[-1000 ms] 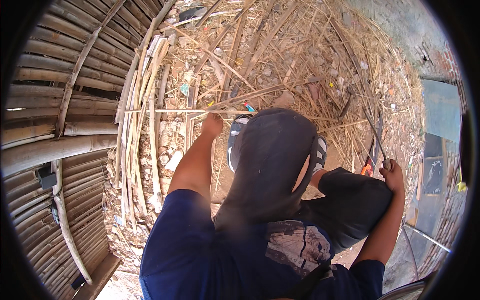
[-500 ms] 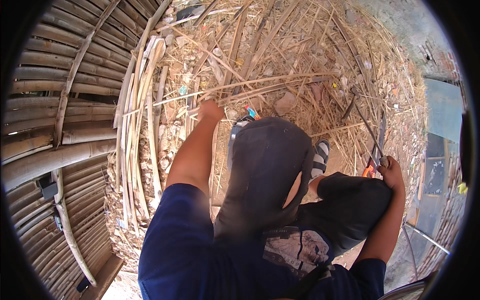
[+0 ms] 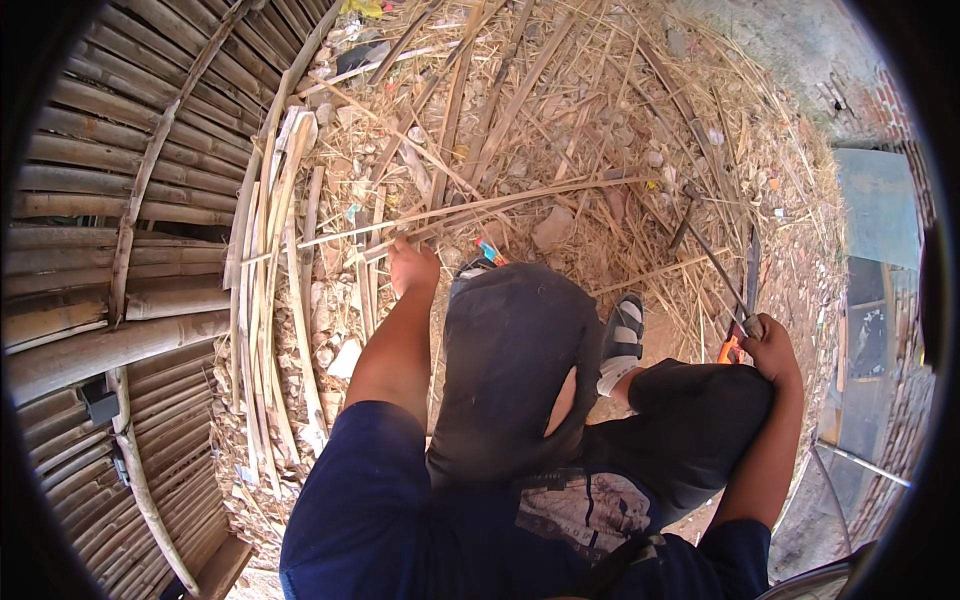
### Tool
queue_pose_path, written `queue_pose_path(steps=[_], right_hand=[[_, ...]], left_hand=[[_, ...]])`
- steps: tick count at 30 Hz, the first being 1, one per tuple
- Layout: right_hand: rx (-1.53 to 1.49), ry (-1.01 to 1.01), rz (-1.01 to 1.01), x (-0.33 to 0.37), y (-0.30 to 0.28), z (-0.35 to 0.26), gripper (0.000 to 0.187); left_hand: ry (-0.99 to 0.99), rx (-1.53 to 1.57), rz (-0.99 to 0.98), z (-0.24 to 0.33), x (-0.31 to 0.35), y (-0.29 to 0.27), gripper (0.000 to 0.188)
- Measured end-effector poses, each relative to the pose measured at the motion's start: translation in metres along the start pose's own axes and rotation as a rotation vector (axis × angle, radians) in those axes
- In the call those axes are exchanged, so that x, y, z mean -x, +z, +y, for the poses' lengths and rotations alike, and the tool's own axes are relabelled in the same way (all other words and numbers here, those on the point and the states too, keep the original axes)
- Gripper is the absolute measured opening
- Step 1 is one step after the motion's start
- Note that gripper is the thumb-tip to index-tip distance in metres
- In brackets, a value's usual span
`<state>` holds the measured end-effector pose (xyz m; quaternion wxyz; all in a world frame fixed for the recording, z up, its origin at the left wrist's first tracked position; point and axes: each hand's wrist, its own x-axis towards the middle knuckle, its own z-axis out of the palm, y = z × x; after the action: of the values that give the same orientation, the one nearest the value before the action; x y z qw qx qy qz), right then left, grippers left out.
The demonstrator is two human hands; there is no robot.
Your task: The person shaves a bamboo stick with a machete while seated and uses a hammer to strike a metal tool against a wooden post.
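Observation:
My left hand (image 3: 413, 268) reaches forward, its fingers closed on a long split bamboo strip (image 3: 480, 213) lying across the littered ground. A second, paler thin strip (image 3: 345, 232) runs just beyond it, with its left end over the upright bundle. On the right, my right hand (image 3: 770, 350) is wrapped around the near end of a thin, long-handled tool (image 3: 722, 268). The tool's dark crosswise head (image 3: 686, 212) rests on the straw; its exact kind is unclear. Beside that hand lies an orange-handled object (image 3: 733, 345), partly hidden.
Bamboo strips (image 3: 268, 330) lie in a bundle along a slatted bamboo wall (image 3: 140, 270) at left. More strips (image 3: 540, 85) are scattered over straw and stones ahead. A blue-and-red object (image 3: 490, 252) lies by my knee. A brick wall (image 3: 895, 110) and grey panels (image 3: 880, 215) stand at right.
The view has shifted slightly. My left hand has drawn a little nearer to me, still at the bamboo strip. My right hand keeps its hold on the tool.

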<state>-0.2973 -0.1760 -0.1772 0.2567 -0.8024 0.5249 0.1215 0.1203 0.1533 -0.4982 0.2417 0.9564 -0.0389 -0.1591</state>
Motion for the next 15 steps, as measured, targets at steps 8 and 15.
queue_pose_path(steps=[8, 15], right_hand=[[-0.066, -0.001, 0.008, -0.008, 0.002, 0.025, 0.021], [-0.060, -0.009, 0.020, -0.018, 0.008, 0.047, 0.027]], left_hand=[[-0.225, 0.100, -0.035, 0.025, -0.005, 0.005, 0.074], [-0.246, 0.188, 0.056, 0.025, -0.011, 0.018, 0.075]])
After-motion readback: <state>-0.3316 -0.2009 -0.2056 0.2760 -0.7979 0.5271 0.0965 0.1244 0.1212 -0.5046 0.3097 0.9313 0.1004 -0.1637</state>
